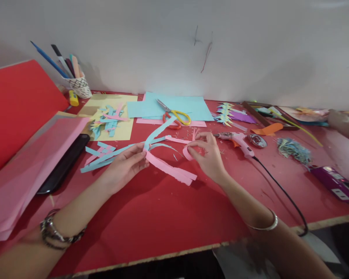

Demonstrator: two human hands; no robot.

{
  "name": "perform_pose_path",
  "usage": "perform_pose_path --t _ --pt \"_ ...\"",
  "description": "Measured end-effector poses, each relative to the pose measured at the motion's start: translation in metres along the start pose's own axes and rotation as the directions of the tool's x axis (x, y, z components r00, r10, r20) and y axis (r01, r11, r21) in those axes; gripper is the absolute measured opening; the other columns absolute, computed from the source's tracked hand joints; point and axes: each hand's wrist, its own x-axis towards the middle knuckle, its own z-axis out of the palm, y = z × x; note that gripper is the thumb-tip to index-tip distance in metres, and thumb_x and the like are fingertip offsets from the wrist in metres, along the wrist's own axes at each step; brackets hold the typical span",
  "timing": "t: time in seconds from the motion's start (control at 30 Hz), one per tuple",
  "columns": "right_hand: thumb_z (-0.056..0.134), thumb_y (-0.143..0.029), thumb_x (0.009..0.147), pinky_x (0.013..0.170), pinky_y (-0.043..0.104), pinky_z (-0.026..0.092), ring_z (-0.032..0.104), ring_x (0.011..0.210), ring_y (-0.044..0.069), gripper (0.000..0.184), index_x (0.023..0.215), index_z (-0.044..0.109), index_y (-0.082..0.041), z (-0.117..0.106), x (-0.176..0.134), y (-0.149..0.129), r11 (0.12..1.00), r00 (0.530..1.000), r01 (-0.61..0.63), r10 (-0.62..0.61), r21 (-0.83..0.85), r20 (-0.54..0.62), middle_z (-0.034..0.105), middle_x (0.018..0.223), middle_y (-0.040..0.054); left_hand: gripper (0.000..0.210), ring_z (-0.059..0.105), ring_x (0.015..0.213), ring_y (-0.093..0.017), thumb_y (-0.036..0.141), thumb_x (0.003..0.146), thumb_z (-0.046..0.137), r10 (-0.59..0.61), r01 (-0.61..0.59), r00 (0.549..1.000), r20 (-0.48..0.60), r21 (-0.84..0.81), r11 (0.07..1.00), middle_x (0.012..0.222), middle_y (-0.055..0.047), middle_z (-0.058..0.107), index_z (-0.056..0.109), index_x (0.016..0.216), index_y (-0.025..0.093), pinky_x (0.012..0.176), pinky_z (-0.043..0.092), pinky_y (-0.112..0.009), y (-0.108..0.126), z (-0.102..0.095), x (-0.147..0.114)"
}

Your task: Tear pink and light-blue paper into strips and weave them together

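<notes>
My left hand (127, 166) pinches a bundle of paper strips where they meet. From its fingertips a light blue strip (159, 131) rises up and to the right, while a wide pink strip (172, 170) slants down to the right. Other blue strips (104, 158) reach out leftward behind the fingers. To the right, my right hand (208, 157) is closed on a curled pink paper strip (187, 153), held between thumb and fingers above the red table (151, 224). A thin blue paper strip (164, 145) arcs between the hands.
Scissors (174, 114) lie on blue sheets (192, 104) behind. A pink glue gun (238, 141) with a black cord sits right, near a purple power strip (334, 184). Pink sheets (14, 186), a black phone-like object (64, 166) and a pen cup (80, 87) stand left. Another person's hand (339, 118) is far right.
</notes>
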Motion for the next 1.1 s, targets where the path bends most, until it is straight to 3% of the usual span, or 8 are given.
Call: perform_pose_path --t 0.17,0.43,0.6,0.7,0.77,0.93,1.03,1.1 --pt "0.054 -0.024 0.072 0.081 0.039 0.033 0.045 0.088 0.02 0.015 0.058 0.059 -0.021 -0.003 0.0001 -0.0039 0.999 0.999 0.027 -0.028 -0.04 -0.015 0.048 0.094 0.0041 0.012 0.05 0.052 -0.004 0.012 0.058 0.067 0.04 -0.04 0.999 0.025 -0.003 0.999 0.059 0.006 0.055 0.062 0.064 0.021 0.055 0.047 -0.014 0.0007 -0.0005 -0.0003" --pt "0.043 -0.024 0.076 0.057 0.026 0.035 0.043 0.058 0.011 0.028 0.049 0.048 -0.018 -0.0031 0.0009 -0.0032 0.991 0.991 -0.113 0.107 0.075 0.082 0.044 0.061 0.0002 0.012 0.05 0.058 -0.006 0.015 0.057 0.066 0.083 -0.089 0.995 0.05 0.121 0.989 0.064 0.004 0.055 0.062 0.068 0.02 0.057 0.046 -0.017 0.0005 -0.0002 -0.0017" --pt "0.042 -0.018 0.073 0.063 0.026 0.039 0.049 0.062 0.011 0.019 0.083 0.058 -0.02 -0.001 0.0033 0.0012 0.963 0.976 -0.203 0.186 0.175 0.113 0.052 0.064 -0.0014 0.012 0.048 0.057 -0.005 0.014 0.056 0.066 0.056 -0.062 0.997 0.05 0.126 0.99 0.064 0.004 0.054 0.062 0.066 0.022 0.057 0.046 -0.016 0.0007 -0.0008 -0.0034" --pt "0.042 -0.016 0.07 0.057 0.025 0.041 0.047 0.053 0.009 0.036 0.105 0.049 -0.02 -0.0005 0.0055 0.002 0.868 0.935 -0.347 0.289 0.355 0.205 0.046 0.057 -0.0054 0.011 0.048 0.057 -0.006 0.016 0.058 0.064 0.078 -0.085 0.996 0.052 0.164 0.983 0.064 0.004 0.053 0.062 0.067 0.022 0.058 0.046 -0.018 0.0001 -0.0015 -0.003" --pt "0.044 -0.018 0.07 0.056 0.024 0.042 0.048 0.053 0.009 0.039 0.108 0.046 -0.022 -0.0018 0.0071 0.002 0.756 0.902 -0.431 0.341 0.493 0.265 0.047 0.06 -0.0053 0.011 0.048 0.058 -0.007 0.017 0.059 0.063 0.096 -0.108 0.993 0.066 0.206 0.973 0.065 0.003 0.053 0.061 0.069 0.022 0.06 0.046 -0.02 -0.0006 -0.0024 -0.0023" --pt "0.048 -0.021 0.068 0.064 0.023 0.046 0.05 0.061 0.007 0.026 0.093 0.05 -0.025 -0.0068 0.0096 0.0027 0.573 0.88 -0.468 0.376 0.673 0.291 0.053 0.076 -0.0025 0.012 0.049 0.058 -0.007 0.02 0.058 0.063 0.097 -0.114 0.992 0.076 0.251 0.961 0.064 0.004 0.052 0.06 0.069 0.022 0.062 0.046 -0.022 -0.0017 -0.0042 -0.0017" --pt "0.048 -0.024 0.071 0.064 0.022 0.045 0.05 0.06 0.007 0.007 0.077 0.051 -0.022 -0.0065 0.0089 0.0017 0.507 0.869 -0.471 0.406 0.722 0.282 0.053 0.072 -0.0021 0.013 0.048 0.056 -0.007 0.021 0.055 0.066 0.071 -0.093 0.993 0.094 0.251 0.963 0.063 0.004 0.052 0.061 0.068 0.022 0.059 0.045 -0.021 -0.0021 -0.0039 -0.0024" --pt "0.049 -0.025 0.072 0.063 0.022 0.045 0.051 0.058 0.008 0.005 0.071 0.051 -0.021 -0.0052 0.0079 -0.0002 0.453 0.845 -0.501 0.441 0.738 0.304 0.053 0.067 -0.002 0.014 0.048 0.055 -0.007 0.021 0.055 0.066 0.06 -0.085 0.993 0.104 0.256 0.963 0.063 0.004 0.052 0.062 0.068 0.022 0.058 0.045 -0.02 -0.0022 -0.0034 -0.0029"
